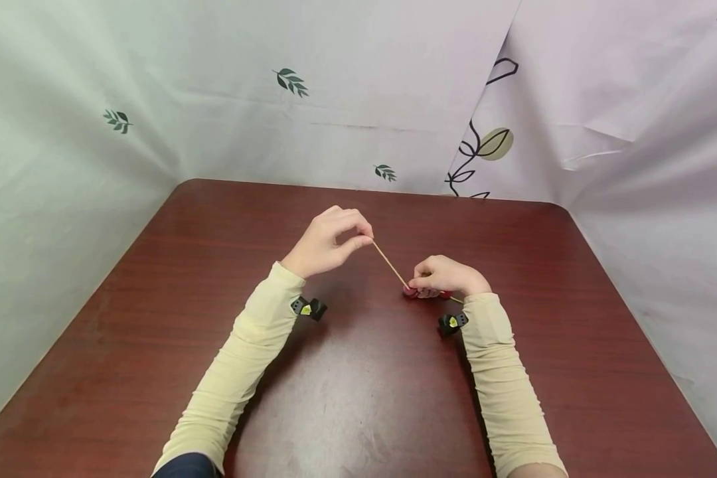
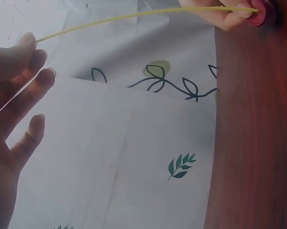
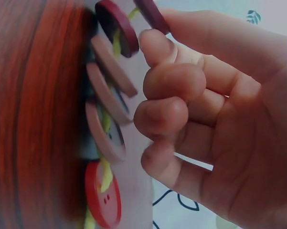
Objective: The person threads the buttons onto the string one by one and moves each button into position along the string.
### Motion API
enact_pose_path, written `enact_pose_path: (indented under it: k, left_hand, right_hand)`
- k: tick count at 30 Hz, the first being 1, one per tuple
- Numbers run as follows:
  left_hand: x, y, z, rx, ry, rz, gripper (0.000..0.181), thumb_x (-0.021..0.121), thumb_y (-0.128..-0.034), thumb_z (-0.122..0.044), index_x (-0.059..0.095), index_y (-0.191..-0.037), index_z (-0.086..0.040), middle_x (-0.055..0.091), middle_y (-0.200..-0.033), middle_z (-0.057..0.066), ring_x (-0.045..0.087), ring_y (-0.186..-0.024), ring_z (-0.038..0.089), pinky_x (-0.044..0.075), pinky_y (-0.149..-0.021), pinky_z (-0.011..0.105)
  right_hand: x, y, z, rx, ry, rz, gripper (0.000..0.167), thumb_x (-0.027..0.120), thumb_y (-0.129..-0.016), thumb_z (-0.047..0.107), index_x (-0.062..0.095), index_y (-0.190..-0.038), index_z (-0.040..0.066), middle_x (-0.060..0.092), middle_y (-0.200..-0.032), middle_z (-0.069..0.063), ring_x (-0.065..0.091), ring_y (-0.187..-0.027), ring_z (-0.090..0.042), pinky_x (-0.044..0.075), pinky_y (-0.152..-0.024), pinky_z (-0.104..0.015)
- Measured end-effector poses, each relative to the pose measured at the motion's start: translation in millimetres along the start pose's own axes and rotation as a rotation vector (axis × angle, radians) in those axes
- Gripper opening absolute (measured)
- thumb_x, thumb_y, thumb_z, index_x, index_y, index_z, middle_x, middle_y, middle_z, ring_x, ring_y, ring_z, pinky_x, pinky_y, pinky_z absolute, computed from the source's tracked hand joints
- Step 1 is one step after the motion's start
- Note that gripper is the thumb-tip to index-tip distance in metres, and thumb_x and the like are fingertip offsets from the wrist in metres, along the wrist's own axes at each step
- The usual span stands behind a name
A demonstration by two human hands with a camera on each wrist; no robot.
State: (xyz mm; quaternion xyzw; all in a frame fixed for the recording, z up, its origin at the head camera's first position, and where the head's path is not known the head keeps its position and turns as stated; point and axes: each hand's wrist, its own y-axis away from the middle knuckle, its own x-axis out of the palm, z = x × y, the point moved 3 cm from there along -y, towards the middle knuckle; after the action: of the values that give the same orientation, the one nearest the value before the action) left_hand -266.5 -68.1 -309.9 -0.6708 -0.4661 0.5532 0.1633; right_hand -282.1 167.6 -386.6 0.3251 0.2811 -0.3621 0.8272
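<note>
In the head view my left hand (image 1: pixel 330 242) is raised over the table and pinches a thin yellow string (image 1: pixel 390 263) between thumb and fingertips. The string runs taut, slanting down to my right hand (image 1: pixel 445 274), low over the table. In the right wrist view that hand pinches a dark red button (image 3: pixel 153 15) between thumb and index finger, its other fingers curled. Beside it on the string hang another maroon button (image 3: pixel 118 28), several pale pink buttons (image 3: pixel 105 131) and a bright red button (image 3: pixel 104 194) with small holes. The left wrist view shows the string's upper end at my left fingertips.
The dark red-brown wooden table (image 1: pixel 346 385) lies under both arms. A white curtain (image 1: pixel 346 99) with leaf prints closes off the back and sides. Each wrist carries a small black camera, such as the left one (image 1: pixel 309 308).
</note>
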Motion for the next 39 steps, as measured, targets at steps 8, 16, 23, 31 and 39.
enact_pose_path:
  k: [8,16,23,31,39]
  left_hand:
    - [-1.3,0.8,1.9,0.007,0.001,-0.007,0.010,0.075,-0.0818,-0.006,0.066,-0.082,-0.010,0.067,-0.077,-0.001,0.055,-0.073,0.013,0.039,-0.074,0.029]
    - [-3.4,3.1,6.4,-0.015,-0.019,-0.007,0.012,0.075,-0.0808,-0.004,0.066,-0.082,-0.011,0.067,-0.077,-0.001,0.055,-0.071,0.017,0.039,-0.073,0.029]
    - [-6.2,5.3,11.3,-0.108,-0.062,0.139,0.007,0.073,-0.0855,-0.012,0.066,-0.084,-0.014,0.065,-0.077,-0.004,0.056,-0.073,0.018,0.039,-0.077,0.030]
    - [-10.4,6.1,17.3,-0.193,-0.120,0.292,0.005,0.069,-0.0891,-0.018,0.065,-0.087,-0.016,0.066,-0.080,-0.007,0.052,-0.071,0.008,0.039,-0.077,0.030]
    - [-18.3,10.1,23.4,-0.328,-0.103,0.388,0.005,0.066,-0.0913,-0.019,0.064,-0.087,-0.018,0.065,-0.080,-0.008,0.050,-0.068,0.011,0.039,-0.076,0.029]
  right_hand:
    - [-1.9,1.6,-1.8,-0.021,0.012,-0.003,0.027,0.063,-0.092,0.022,0.065,-0.073,0.003,0.066,-0.067,-0.005,0.056,-0.061,-0.015,0.048,-0.058,-0.029]
    - [-18.1,16.2,-13.5,-0.047,0.117,-0.092,0.021,0.063,-0.092,0.021,0.064,-0.077,0.006,0.057,-0.065,0.000,0.049,-0.062,-0.012,0.039,-0.059,-0.027]
    - [-27.9,34.5,-32.5,0.066,0.076,-0.059,0.014,0.068,-0.084,0.014,0.059,-0.079,0.004,0.053,-0.066,0.004,0.048,-0.061,-0.012,0.041,-0.059,-0.026]
    - [-19.5,33.6,-43.2,0.215,0.107,0.062,0.010,0.068,-0.076,0.006,0.059,-0.071,0.007,0.048,-0.059,0.006,0.046,-0.055,-0.010,0.038,-0.054,-0.022]
    - [-17.9,29.1,-40.4,0.220,0.129,0.064,0.009,0.062,-0.072,0.001,0.060,-0.067,0.008,0.046,-0.055,0.006,0.044,-0.054,-0.009,0.035,-0.053,-0.022]
